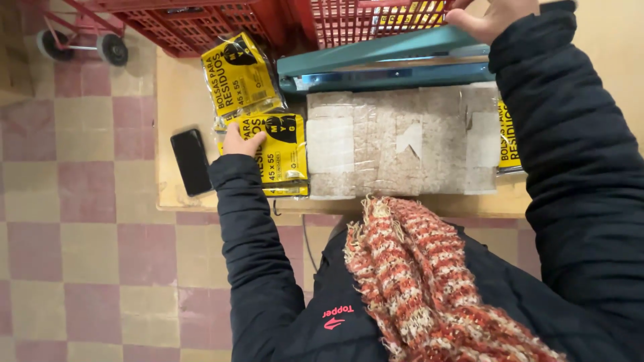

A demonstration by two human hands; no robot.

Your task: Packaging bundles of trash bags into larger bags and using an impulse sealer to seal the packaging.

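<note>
My left hand (241, 142) rests on a stack of yellow plastic packets (282, 155) at the table's near left, fingers on the top packet's edge. More yellow packets (238, 77) lie just behind. My right hand (493, 17) reaches to the far side, above the raised teal arm of a heat sealer (386, 64); whether it grips anything is cut off by the frame edge. A taped cardboard pad (402, 141) lies in front of the sealer. Another yellow packet (508, 134) pokes out under my right sleeve.
A black phone (191, 161) lies at the table's left edge (164, 194). Red plastic baskets (201, 23) and a wheeled red cart (80, 33) stand beyond the table. Checkered pink and beige floor tiles (87, 255) lie to the left. A red-white scarf (422, 281) hangs below.
</note>
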